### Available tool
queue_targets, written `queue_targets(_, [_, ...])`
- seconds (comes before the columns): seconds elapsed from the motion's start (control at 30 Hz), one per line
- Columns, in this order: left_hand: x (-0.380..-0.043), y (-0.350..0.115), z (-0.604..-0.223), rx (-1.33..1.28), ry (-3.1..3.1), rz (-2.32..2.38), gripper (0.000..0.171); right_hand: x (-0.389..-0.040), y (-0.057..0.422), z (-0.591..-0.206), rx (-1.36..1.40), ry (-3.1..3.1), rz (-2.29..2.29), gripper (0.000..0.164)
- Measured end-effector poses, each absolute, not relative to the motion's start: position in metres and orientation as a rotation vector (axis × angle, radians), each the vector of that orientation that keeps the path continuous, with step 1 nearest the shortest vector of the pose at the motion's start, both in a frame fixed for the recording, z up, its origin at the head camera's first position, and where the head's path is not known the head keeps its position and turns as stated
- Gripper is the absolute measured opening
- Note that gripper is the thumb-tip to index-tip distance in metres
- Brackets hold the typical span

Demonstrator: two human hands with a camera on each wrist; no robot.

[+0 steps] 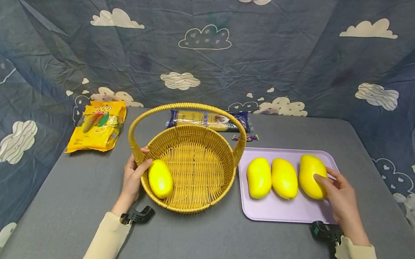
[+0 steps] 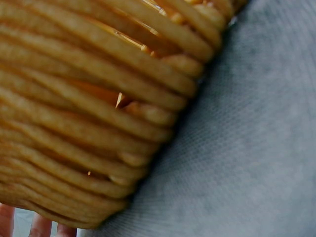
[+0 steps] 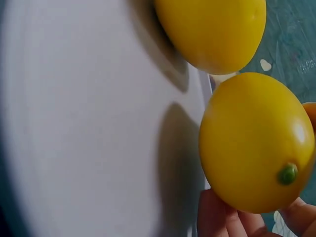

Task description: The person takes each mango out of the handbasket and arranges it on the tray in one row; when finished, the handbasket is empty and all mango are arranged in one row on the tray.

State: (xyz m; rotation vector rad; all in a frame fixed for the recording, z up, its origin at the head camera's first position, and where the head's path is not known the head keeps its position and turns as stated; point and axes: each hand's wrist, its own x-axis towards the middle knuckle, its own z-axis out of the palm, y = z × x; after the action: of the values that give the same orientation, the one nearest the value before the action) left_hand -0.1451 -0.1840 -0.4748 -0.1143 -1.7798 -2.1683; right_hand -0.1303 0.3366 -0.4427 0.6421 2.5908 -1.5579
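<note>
The right hand (image 1: 340,194) grasps the rightmost mango (image 1: 311,176), its thumb on the near side and its fingers on the far side, over the right part of the lilac tray (image 1: 270,211); whether the fruit touches the tray or is just clear of it, I cannot tell. The left hand (image 1: 131,180) grips the wicker basket (image 1: 185,210) at the left foot of its handle (image 1: 191,105), thumb at the rim and fingers outside the wall. The likeliest trouble is a slip: the mango's skin looks smooth and rounded, so a pinch too near one end could let it roll out of the fingers. The middle mango (image 1: 284,178) lies close beside the held one, so a low sideways pull could knock it into the left mango (image 1: 259,178) on the tray. The arched handle spans the basket, and a fruit carried too high or too far back could strike it. Inside, one mango (image 1: 160,179) leans at the left wall near the left thumb; a tug on the basket might set it rolling across the floor, and a hard drop could bruise either fruit, if they are real.
</note>
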Motion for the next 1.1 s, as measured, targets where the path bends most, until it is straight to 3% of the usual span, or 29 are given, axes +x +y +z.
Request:
queue_targets(0.4, [-0.144,-0.184,-0.476,-0.117,-1.783,-2.173,0.032,-0.129,0.341,-0.445,0.527,2.547,-1.442,0.085])
queue_targets(0.7, [-0.146,-0.186,-0.477,-0.130,-1.793,-2.167,0.033,-0.148,0.375,-0.497,0.589,2.571,-1.422,0.096])
queue_targets(1.1, [-0.146,-0.185,-0.477,-0.121,-1.796,-2.169,0.033,-0.148,0.378,-0.500,0.530,2.591,-1.374,0.098])
